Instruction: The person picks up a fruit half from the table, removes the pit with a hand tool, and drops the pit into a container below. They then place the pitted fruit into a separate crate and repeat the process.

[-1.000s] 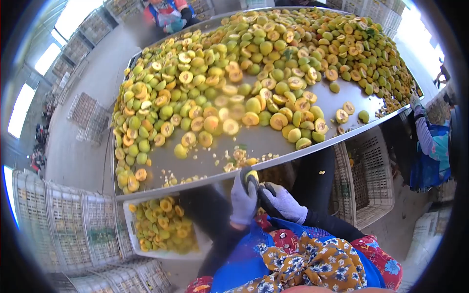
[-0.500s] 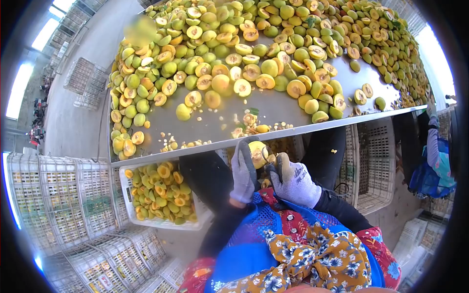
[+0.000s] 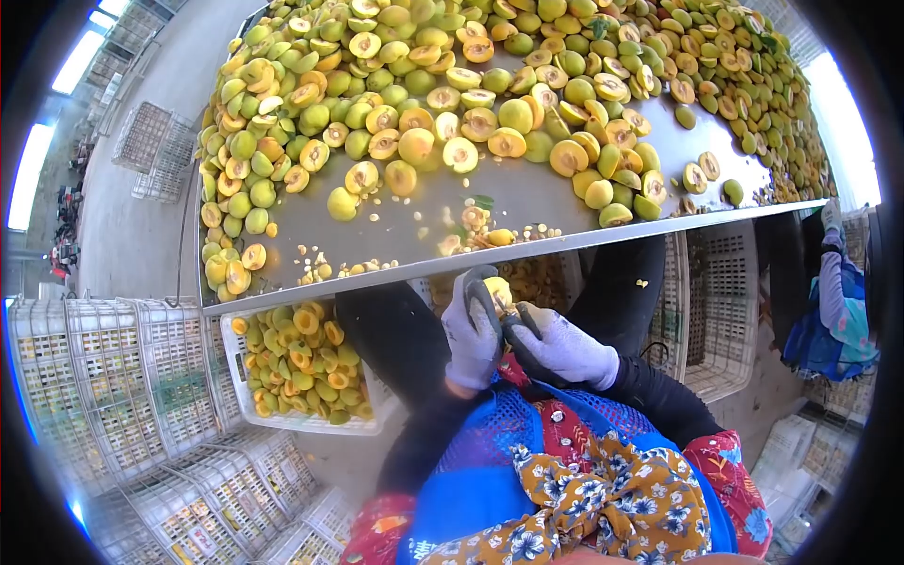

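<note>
In front of my body, below the table's edge, my left hand [image 3: 474,330] in a grey-white glove with dark fingers is closed around a yellow apricot [image 3: 498,293]. My right hand [image 3: 563,346], gloved the same way, presses its closed fingertips against the near side of that fruit. Whatever the right fingers may grip is hidden. Just beyond both hands, cream-coloured seeds and fruit scraps [image 3: 477,233] lie along the metal table's edge. Many green-yellow apricot halves [image 3: 460,154] are heaped farther back, cut faces showing on a lot of them.
The metal table [image 3: 414,268] has a raised front rim. Under it at left stands a white crate [image 3: 377,424] filled with apricot halves. Stacked plastic crates [image 3: 104,377] line the left side, and another crate [image 3: 730,330] stands at right. A co-worker's sleeve [image 3: 832,282] shows at far right.
My right fingers have closed in on the fruit, and the brownish bit seen at their tips no longer shows. Less of the fruit is visible now. The view has shifted slightly.
</note>
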